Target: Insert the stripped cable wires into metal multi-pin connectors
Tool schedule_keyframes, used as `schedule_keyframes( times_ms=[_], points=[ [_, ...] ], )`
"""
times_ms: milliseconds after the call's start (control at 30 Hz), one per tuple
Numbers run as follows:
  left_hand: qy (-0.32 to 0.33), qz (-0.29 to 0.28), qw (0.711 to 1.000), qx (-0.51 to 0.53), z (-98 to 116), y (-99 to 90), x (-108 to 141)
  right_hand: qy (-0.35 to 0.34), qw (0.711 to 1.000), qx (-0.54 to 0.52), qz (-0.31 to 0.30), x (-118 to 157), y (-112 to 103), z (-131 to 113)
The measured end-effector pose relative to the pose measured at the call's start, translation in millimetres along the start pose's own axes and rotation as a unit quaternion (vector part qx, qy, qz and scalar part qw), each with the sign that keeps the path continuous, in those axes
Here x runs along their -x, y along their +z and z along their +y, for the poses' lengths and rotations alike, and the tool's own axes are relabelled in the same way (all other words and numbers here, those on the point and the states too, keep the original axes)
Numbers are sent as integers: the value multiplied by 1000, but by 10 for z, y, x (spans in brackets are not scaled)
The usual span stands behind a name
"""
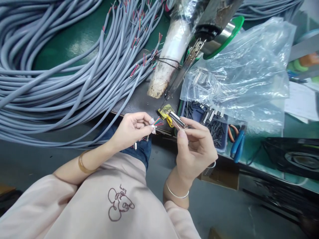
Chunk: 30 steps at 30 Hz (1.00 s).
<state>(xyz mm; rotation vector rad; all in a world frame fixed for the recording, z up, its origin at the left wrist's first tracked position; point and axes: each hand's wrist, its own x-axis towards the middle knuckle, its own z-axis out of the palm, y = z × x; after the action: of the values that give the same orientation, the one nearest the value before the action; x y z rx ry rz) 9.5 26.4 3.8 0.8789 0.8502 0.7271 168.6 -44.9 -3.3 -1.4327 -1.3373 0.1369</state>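
My left hand (136, 127) pinches a bundle of thin coloured wires (158, 122), whose ends fan out to the right. Between the thumb and fingers of my right hand (195, 142) is a metal connector (177, 119) with a row of contacts. A small gap separates the wire ends from the connector. Just beyond it, a yellow piece (166, 112) lies at the bench edge, under the tip of a soldering iron (183, 71) that slants down from above. Near my left hand, small connectors (135, 145) hang over my lap.
Grey cables (84, 89) cover the left side. A wrapped white tube (166, 59) and a green-rimmed solder spool (224, 38) stand behind. To the right are a bin of black parts (225, 132), a clear plastic bag (251, 69), blue-handled pliers (238, 144) and a black fan-like device (294, 157).
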Motion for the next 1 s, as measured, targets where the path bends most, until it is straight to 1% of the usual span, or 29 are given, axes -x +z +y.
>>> schedule_keyframes(
  times_ms=[100,300,533,600,700,800,1000],
  points=[
    [-6,4,1000,-4,6,-3,-9,13,1000,-4,-4,18,29,-1],
    [-8,1,1000,-3,10,0,-12,3,1000,26,-12,28,46,-12],
    [-4,-20,1000,-9,-7,-9,9,33,997,-12,-67,-20,50,-25],
    [-4,-28,1000,-8,-16,-14,12,37,997,-19,-72,-22,57,-32],
    [1,-27,1000,2,-26,-15,13,43,997,-33,-56,0,69,-39],
    [4,-10,1000,3,-30,-13,13,37,999,-15,-25,40,83,-24],
    [24,5,1000,-18,-31,-18,3,-25,999,23,0,81,108,21]
  ],
)
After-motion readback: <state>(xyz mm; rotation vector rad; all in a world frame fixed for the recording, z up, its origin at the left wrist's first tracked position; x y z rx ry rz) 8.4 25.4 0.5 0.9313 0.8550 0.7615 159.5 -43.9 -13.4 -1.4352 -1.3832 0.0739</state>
